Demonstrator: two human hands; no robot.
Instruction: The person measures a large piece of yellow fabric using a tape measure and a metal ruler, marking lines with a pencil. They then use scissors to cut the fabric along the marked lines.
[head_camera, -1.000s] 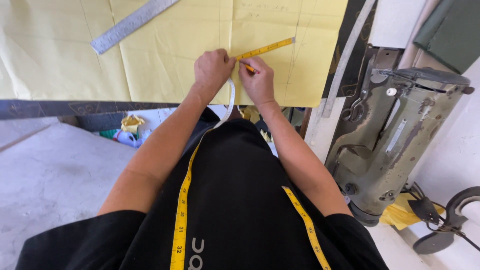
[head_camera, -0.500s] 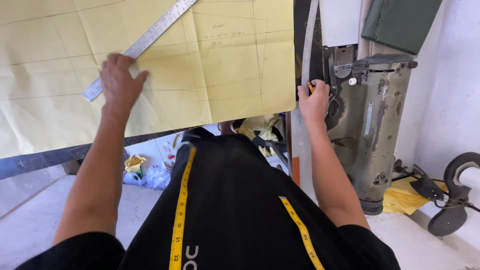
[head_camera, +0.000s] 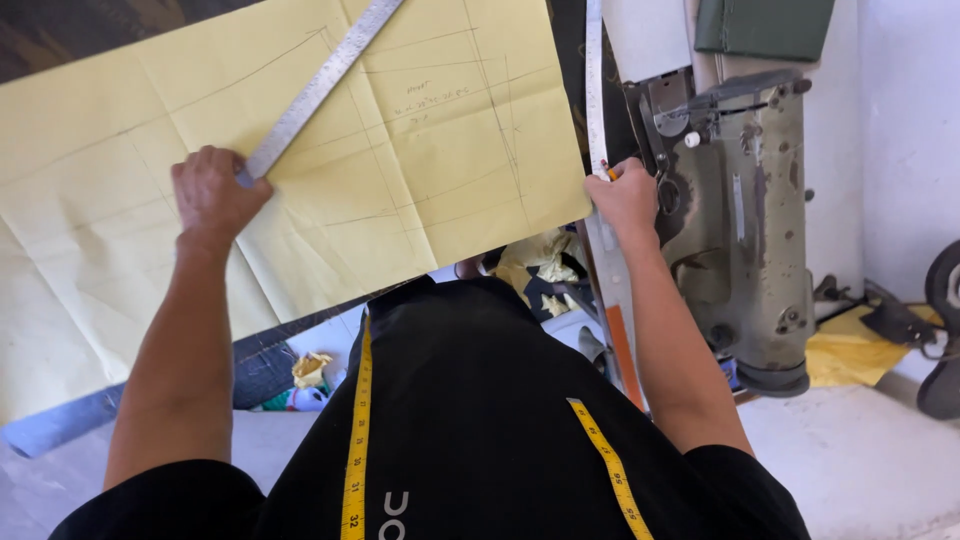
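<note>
Yellow paper (head_camera: 300, 180) overhangs the desk's near edge and may slip or crease, as the left hand (head_camera: 212, 195) presses flat on the metal ruler (head_camera: 318, 88) end while the right hand (head_camera: 625, 200), closed on a pencil (head_camera: 611, 173), rests off it.

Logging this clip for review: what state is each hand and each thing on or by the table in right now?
left hand: flat on the end of the metal ruler, pressing it down
right hand: closed around a long ruler at the table edge, an orange pencil tip showing
metal ruler: lying diagonal on the paper
yellow paper: unfolded, creased, pencil lines drawn
long ruler: gripped
tape measure: draped round the neck
sewing machine: idle, untouched
</note>
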